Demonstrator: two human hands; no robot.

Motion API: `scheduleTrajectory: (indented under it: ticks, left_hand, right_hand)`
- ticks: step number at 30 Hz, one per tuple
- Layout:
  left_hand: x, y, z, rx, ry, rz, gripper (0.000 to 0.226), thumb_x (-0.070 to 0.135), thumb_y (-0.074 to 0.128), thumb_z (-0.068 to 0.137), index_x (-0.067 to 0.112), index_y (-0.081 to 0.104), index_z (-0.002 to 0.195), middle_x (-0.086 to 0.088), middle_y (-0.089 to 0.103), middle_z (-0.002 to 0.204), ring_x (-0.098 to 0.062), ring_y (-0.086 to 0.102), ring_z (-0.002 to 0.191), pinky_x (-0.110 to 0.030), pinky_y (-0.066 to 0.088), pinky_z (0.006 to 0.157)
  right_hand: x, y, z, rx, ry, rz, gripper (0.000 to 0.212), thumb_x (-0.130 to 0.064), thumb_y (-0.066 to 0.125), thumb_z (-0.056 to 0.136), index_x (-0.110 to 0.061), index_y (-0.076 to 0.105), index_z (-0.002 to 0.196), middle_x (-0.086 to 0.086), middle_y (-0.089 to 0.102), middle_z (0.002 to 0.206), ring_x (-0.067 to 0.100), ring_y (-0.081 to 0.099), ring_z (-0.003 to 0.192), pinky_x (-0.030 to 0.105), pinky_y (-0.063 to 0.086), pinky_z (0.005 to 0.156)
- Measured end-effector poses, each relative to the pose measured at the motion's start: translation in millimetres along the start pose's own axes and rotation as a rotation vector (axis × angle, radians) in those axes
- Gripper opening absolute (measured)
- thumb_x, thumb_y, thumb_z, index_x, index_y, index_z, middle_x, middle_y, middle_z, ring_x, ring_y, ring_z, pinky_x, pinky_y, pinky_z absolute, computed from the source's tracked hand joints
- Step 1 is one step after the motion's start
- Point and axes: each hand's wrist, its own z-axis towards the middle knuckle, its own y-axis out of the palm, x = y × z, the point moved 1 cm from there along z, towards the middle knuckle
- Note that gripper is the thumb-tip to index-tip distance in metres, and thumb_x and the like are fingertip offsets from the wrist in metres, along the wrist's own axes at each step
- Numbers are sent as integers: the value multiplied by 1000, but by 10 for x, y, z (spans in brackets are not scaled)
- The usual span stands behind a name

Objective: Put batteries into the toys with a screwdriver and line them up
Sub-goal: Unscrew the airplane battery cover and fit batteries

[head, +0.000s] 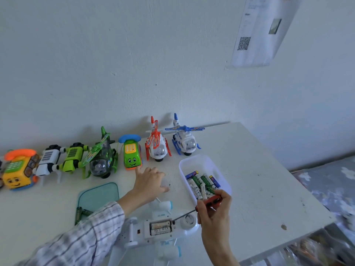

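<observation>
A white toy plane [153, 235] lies upside down at the table's near edge, its battery bay [160, 227] uncovered with two batteries inside. My right hand [215, 215] grips a red-handled screwdriver [209, 201]; its tip touches the bay's right end. My left hand [149, 181] reaches over the table toward a small dark speck [169, 184], fingers relaxed. Along the wall stand a blue helicopter [184, 139], a red helicopter [156, 145], a green phone car [131, 152], a green helicopter [101, 158], a green robot [72, 157], a white robot [48, 160] and a yellow phone car [18, 169].
A white tub [221, 169] holding several batteries sits right of my left hand. A teal tray [99, 194] with a couple of green batteries [81, 213] lies at the left. The table's right edge drops off toward a patterned floor. A paper with a QR code [244, 43] hangs on the wall.
</observation>
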Motion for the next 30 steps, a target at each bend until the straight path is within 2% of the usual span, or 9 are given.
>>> scheduleTrajectory:
  ticks: [5, 9, 11, 14, 17, 20, 23, 27, 30]
  left_hand:
    - [-38, -80, -448, 109, 114, -237, 71, 75, 23, 79, 38, 50, 132, 18, 49, 128, -5, 43, 123, -42, 8, 111]
    - [-62, 76, -969, 262, 183, -436, 84, 92, 22, 68, 39, 61, 119, 27, 52, 114, 6, 48, 110, -34, 12, 105]
    - [-82, 235, -1128, 374, 188, -426, 71, 88, 27, 75, 40, 64, 112, 27, 54, 109, 9, 47, 104, -38, 20, 102]
    - [-92, 273, -1196, 397, 151, -471, 61, 85, 37, 76, 41, 62, 111, 28, 55, 109, 12, 43, 106, -35, 17, 102]
    - [-68, 227, -1206, 411, 165, -426, 53, 80, 47, 70, 43, 64, 104, 26, 58, 102, 9, 46, 102, -35, 16, 101]
    - [-8, 210, -1225, 455, 184, -365, 40, 69, 52, 67, 42, 69, 92, 25, 61, 95, 5, 48, 97, -37, 19, 102]
    - [28, 242, -1244, 488, 196, -317, 31, 63, 51, 72, 41, 69, 86, 23, 62, 92, 1, 53, 95, -41, 20, 102]
    - [49, 246, -1280, 475, 165, -307, 32, 63, 49, 72, 41, 70, 83, 25, 62, 85, 1, 58, 88, -41, 21, 102]
    - [23, 275, -1315, 461, 129, -331, 41, 69, 52, 66, 40, 70, 90, 24, 62, 89, 3, 48, 94, -42, 20, 102]
  right_hand:
    - [46, 13, 22, 8, -36, -17, 41, 2, 60, 88, -30, 40, 104, -10, 61, 75, 15, 55, 53, 20, 46, 54]
    - [77, 24, 16, 16, -66, -43, 40, -3, 59, 89, -33, 38, 104, -5, 60, 79, 15, 56, 55, 28, 48, 55]
    - [58, 42, 2, 6, -91, -43, 41, -2, 59, 90, -34, 37, 104, -10, 60, 80, 15, 55, 55, 28, 48, 55]
    - [-14, 69, -25, 0, -186, -65, 43, 0, 59, 89, -35, 37, 103, -15, 59, 80, 12, 56, 59, 22, 47, 56]
    - [-62, 120, -95, -28, -298, -115, 47, 4, 60, 87, -35, 36, 100, -10, 57, 77, 12, 55, 59, 16, 43, 52]
    - [-81, 164, -154, -77, -409, -193, 52, 3, 61, 86, -38, 35, 105, -7, 57, 77, 13, 54, 58, 20, 44, 51]
    - [-53, 189, -183, -121, -475, -227, 41, -5, 60, 87, -31, 36, 109, -9, 55, 78, 7, 51, 57, 17, 42, 49]
    - [-33, 186, -207, -139, -553, -240, 36, -5, 57, 85, -21, 38, 111, -10, 52, 80, 3, 47, 59, 13, 41, 51]
    - [-39, 164, -232, -110, -598, -217, 36, -2, 58, 83, -18, 39, 110, -9, 51, 78, 5, 49, 60, 17, 44, 51]
